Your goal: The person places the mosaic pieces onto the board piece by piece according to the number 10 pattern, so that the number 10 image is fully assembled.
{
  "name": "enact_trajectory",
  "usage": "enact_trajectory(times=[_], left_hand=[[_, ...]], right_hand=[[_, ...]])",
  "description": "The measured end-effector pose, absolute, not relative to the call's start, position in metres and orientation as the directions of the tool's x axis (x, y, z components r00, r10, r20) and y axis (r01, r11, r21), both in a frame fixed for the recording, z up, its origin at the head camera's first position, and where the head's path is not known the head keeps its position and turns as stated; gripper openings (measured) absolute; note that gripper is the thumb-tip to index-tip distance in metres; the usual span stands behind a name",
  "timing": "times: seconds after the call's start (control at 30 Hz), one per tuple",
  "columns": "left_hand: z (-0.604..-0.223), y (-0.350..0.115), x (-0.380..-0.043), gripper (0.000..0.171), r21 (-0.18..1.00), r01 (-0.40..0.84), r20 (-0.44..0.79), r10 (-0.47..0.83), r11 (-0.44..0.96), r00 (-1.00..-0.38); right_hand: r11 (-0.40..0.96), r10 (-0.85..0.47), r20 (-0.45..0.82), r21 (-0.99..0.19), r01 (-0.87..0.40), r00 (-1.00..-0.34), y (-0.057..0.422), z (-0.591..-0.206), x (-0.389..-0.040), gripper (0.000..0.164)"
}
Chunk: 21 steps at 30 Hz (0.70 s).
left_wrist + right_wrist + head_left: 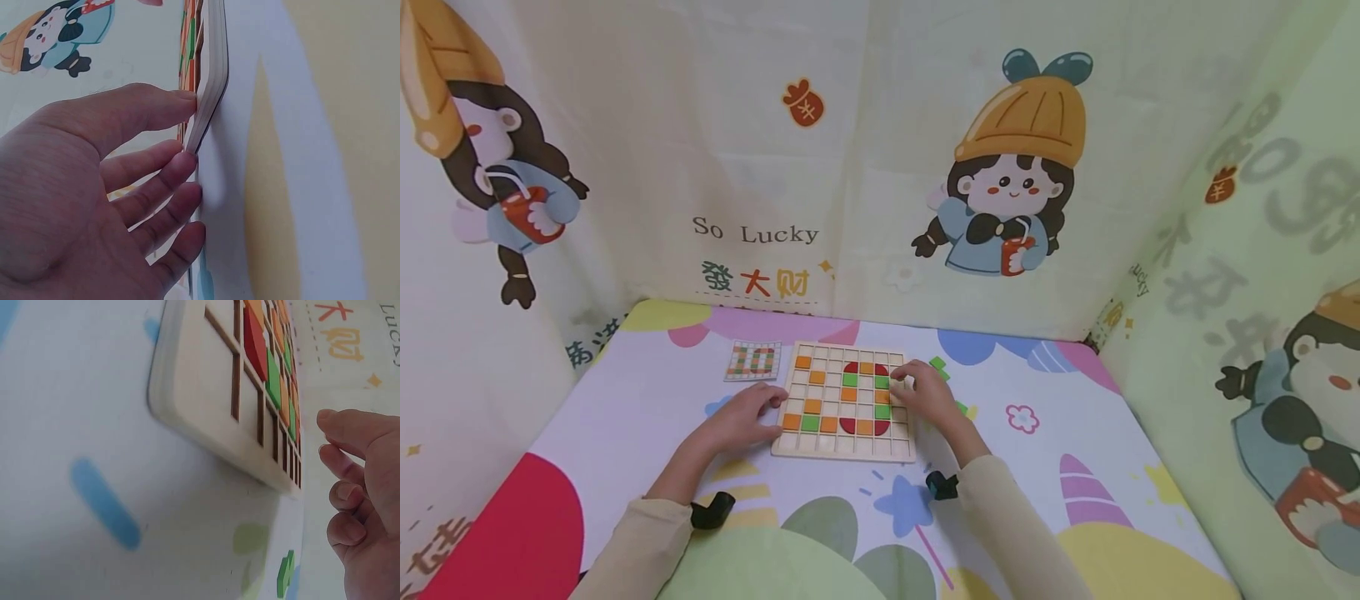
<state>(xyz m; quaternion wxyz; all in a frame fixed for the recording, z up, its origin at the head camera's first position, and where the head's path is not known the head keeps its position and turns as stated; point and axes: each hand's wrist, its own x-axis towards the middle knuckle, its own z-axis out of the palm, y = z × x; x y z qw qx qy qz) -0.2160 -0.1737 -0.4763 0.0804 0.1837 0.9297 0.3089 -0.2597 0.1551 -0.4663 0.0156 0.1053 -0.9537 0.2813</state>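
A wooden grid board (842, 453) lies on the table, its cells partly filled with orange and green square tiles and rounded red tiles (847, 427). My left hand (741, 418) rests against the board's left edge; in the left wrist view the thumb and fingertips touch its rim (215, 69). Over the right-hand column hovers my right hand (928, 396), thumb and index fingertips a little apart in the right wrist view, with nothing visible between them. The other fingers (347, 530) curl loosely. Part of the board's right edge is hidden behind this hand.
A small pattern card (752, 361) with coloured squares lies beyond the left hand, beside the board. Loose green tiles (938, 364) lie right of the board, some partly behind the right hand. Printed cloth walls (865, 167) enclose the table's back and sides.
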Motion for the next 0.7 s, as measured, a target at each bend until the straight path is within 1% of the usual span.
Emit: enact_trajectory(times=[0.1,0.23,0.37,0.5,0.7], left_hand=[[-0.476,-0.174,-0.216,0.053,0.606,0.286,-0.04,0.387,0.742,-0.921],[-0.476,-0.175,-0.216,0.053,0.604,0.293,-0.032,0.39,0.741,-0.92],[-0.476,-0.176,-0.216,0.053,0.606,0.291,-0.031,0.388,0.74,-0.921],[-0.476,-0.175,-0.216,0.052,0.613,0.279,-0.042,0.383,0.739,-0.923],[-0.476,-0.175,-0.215,0.053,0.611,0.285,-0.038,0.387,0.739,-0.921]], right_hand=[[0.823,-0.195,0.103,-0.524,-0.22,-0.975,0.162,-0.465,-0.257,0.02],[0.826,-0.168,0.111,-0.527,-0.202,-0.979,0.17,-0.464,-0.253,0.021],[0.836,-0.15,0.106,-0.517,-0.183,-0.983,0.177,-0.465,-0.251,0.023],[0.832,-0.134,0.093,-0.531,-0.163,-0.987,0.182,-0.465,-0.248,0.024],[0.837,-0.136,0.115,-0.518,-0.176,-0.984,0.194,-0.465,-0.243,0.022]])
